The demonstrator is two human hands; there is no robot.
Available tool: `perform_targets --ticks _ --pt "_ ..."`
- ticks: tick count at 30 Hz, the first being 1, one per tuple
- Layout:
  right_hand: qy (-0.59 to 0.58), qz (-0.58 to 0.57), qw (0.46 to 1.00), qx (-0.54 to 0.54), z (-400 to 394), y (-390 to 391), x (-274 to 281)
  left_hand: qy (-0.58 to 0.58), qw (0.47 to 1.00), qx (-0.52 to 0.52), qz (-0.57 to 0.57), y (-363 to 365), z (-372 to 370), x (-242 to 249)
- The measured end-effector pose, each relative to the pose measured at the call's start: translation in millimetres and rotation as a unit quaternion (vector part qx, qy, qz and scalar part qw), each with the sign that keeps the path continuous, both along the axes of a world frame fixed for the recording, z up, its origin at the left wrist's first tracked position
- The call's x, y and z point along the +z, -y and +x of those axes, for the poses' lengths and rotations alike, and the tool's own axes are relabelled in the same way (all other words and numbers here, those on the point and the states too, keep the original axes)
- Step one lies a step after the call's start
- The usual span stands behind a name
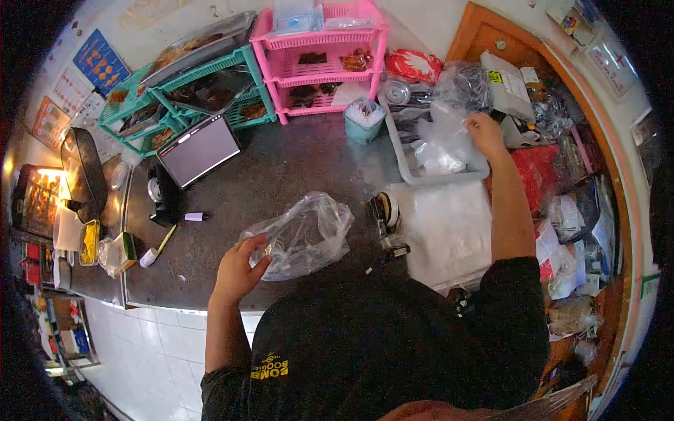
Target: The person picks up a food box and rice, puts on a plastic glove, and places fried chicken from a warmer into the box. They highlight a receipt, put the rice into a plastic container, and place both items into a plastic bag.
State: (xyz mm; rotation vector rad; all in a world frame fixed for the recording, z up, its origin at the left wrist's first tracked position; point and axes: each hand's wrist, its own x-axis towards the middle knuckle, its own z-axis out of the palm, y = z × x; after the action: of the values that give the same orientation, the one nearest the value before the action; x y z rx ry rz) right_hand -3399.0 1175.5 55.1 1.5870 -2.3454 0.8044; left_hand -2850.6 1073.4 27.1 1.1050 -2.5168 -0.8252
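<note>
A clear plastic bag (312, 235) lies puffed up on the dark counter. My left hand (242, 268) is at its left edge, thumb and fingers apart, with the fingertips seeming to touch the film. Over at the right, my right hand (484, 133) reaches to the edge of a white plastic bin (435, 179). Its fingers are curled closed at a piece of thin clear plastic (449, 130) that rises from the bin; the fingertips are partly hidden. More crumpled clear plastic (439, 161) fills the front of the bin.
A stack of flat clear bags (449, 231) lies below the bin, beside a tape dispenser (385, 221). Farther back stand a pink rack (319, 77), teal baskets (210, 91), a tablet (200, 151) and a small tub (364, 123). A marker (165, 238) lies left.
</note>
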Motion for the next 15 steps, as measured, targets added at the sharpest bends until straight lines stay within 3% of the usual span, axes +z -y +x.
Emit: perform_targets --ticks 2,5,7,9,12,13,15 --pt "0.067 0.018 0.998 0.011 8 2 4 -0.015 1.0 -0.01 0.0 3 -1 2" --pt "-0.024 0.122 0.992 -0.026 -10 12 -11 -0.025 0.999 -0.031 -0.018 -1 -7 6" --pt "-0.043 0.042 0.995 -0.084 -29 5 -16 -0.023 0.998 -0.043 -0.036 0 -12 12" --pt "-0.095 -0.025 0.988 -0.119 -21 4 20 -0.028 0.999 -0.031 -0.01 0 -11 17" --pt "-0.156 0.302 0.94 -0.037 -40 3 19 0.009 1.0 -0.024 -0.007 -9 -7 14" --pt "-0.147 0.186 0.969 -0.072 -50 -5 22 0.031 0.999 -0.024 -0.022 -6 -5 14" --pt "-0.16 0.05 0.972 -0.166 -31 -6 51 0.013 0.999 -0.02 -0.026 -2 4 9"
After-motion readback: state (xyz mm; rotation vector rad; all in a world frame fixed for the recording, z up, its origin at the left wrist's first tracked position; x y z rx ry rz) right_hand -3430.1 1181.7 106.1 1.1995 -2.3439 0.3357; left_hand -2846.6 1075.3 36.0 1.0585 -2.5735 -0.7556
